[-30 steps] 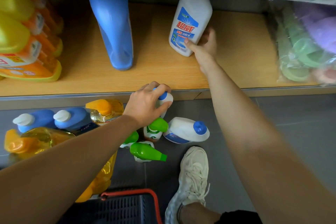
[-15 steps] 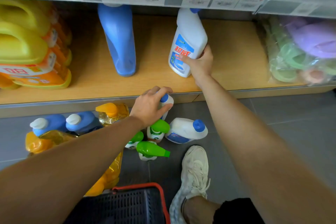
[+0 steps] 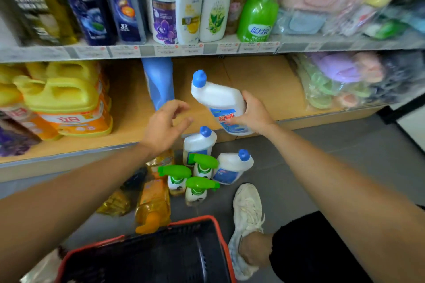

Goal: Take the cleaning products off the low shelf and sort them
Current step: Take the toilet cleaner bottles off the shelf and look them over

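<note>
A white blue-capped bottle [image 3: 220,103] is held tilted just above the front edge of the low shelf [image 3: 264,80], the grip of the right hand [image 3: 254,117] being wrapped round its lower body. The grip of the left hand [image 3: 164,127] is spread before that edge, with nothing held. On the floor below the shelf, two white bottles [image 3: 199,145], three green spray bottles [image 3: 176,177] and yellow bottles [image 3: 153,204] are grouped, and a red-rimmed basket [image 3: 184,222] is set farther out, its dark inside unreadable.

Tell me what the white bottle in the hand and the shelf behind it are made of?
The white bottle looks like smooth, opaque plastic: a moulded shape with a soft sheen and a blue cap that looks like plastic too. The low shelf looks like a matte wood-look board, tan and dull; real wood or laminate, I cannot tell.
</note>
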{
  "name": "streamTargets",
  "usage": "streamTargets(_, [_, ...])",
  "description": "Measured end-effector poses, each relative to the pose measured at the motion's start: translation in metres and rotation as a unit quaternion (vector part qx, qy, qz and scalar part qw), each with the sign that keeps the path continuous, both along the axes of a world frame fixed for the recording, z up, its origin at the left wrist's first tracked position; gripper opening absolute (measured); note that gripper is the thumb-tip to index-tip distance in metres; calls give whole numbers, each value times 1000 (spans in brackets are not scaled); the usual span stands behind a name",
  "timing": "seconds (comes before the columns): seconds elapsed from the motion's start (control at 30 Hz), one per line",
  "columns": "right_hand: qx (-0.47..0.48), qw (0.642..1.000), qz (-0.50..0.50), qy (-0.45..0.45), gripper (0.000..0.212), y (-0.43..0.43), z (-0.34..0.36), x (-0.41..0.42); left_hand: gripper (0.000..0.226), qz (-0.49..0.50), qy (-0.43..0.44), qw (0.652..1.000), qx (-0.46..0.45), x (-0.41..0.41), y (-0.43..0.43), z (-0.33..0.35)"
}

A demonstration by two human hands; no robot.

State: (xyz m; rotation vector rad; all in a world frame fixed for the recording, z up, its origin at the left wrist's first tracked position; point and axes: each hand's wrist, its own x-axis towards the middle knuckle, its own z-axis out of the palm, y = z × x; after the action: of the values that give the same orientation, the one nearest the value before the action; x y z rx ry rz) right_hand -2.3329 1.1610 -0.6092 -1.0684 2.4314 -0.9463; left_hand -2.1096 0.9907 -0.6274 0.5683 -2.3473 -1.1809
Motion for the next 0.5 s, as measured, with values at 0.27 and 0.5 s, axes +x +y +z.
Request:
streamTargets(0.27, [62, 980, 159, 100, 69, 13, 90, 71, 31, -70, 57, 995, -36, 64, -11, 100])
streamTargets(0.5, [-13, 984, 160, 72, 87, 12, 118, 142, 21, -40, 128, 986, 95, 106, -13, 133])
